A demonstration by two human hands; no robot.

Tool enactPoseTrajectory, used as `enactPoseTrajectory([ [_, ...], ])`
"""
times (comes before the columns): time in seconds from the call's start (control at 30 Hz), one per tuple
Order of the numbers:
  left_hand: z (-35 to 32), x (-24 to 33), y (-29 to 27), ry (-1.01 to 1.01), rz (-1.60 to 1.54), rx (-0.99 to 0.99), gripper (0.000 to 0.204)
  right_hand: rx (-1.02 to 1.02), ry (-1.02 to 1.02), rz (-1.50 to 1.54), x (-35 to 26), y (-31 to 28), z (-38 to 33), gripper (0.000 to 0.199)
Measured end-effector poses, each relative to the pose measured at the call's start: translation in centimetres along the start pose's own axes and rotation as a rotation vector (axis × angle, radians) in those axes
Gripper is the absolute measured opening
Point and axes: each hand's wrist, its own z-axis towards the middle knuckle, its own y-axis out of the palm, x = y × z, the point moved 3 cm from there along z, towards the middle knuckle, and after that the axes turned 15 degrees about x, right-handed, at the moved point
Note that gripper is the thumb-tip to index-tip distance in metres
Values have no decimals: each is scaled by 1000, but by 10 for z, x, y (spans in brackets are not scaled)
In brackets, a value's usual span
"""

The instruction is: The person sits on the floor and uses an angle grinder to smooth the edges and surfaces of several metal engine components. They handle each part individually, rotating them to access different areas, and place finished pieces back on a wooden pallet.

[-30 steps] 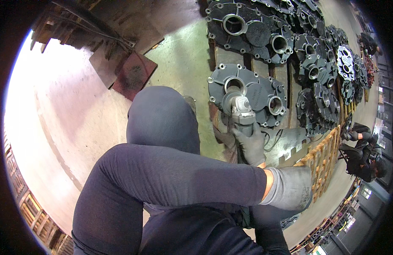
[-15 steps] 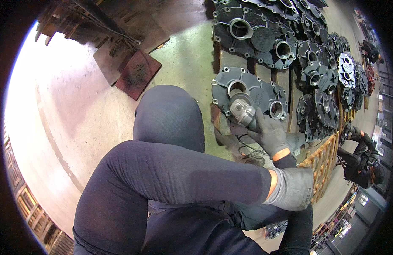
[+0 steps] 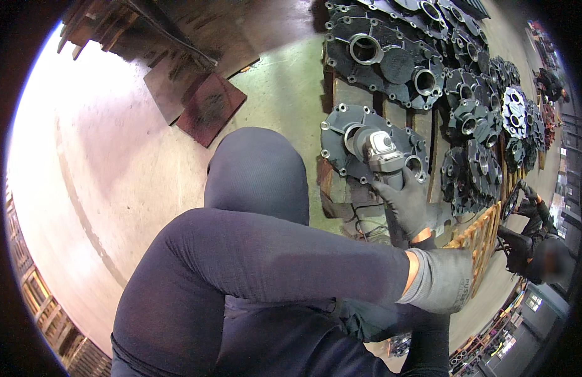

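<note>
My right hand (image 3: pixel 405 202), in a grey glove, is closed around the body of an angle grinder (image 3: pixel 384 156). The grinder's silver head and disc lie over a dark grey cast housing cover (image 3: pixel 344 156), by the right rim of its larger bore. That cover lies flat on wooden boards and has bolt holes round its edge and a second bore on the right. My left arm (image 3: pixel 291 254) stretches across the front. My left hand (image 3: pixel 438 279), also gloved, lies over my right forearm. Its fingers are hidden. I cannot make out whether it grips the arm.
My dark-clothed bent knee (image 3: pixel 256 173) rises left of the cover. More castings (image 3: pixel 382 63) stand in rows beyond and right. A reddish plate (image 3: pixel 212 108) lies on the floor at far left. On the right are a wooden pallet (image 3: pixel 476 232) and a seated person (image 3: pixel 530 232).
The grinder has moved right and slightly away from me across the cover, and its head has turned. My left hand stays over the right forearm. The whole view has shifted a little.
</note>
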Motion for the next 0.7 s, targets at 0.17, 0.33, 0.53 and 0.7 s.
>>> enactPoseTrajectory([
  [0.17, -23, 30, -14, -117, 242, 339, 22, 200, 213, 412, 24, -23, -23, 49],
  [0.33, -29, 111, -103, -88, 327, 250, 21, 346, 350, 327, 83, -65, -31, 50],
  [0.53, -33, 99, -97, -135, 552, 98, 19, 470, 208, 290, 89, -115, -33, 42],
  [0.7, -37, 80, -78, -143, 780, -263, 12, 448, 217, 397, 117, -135, -36, 41],
])
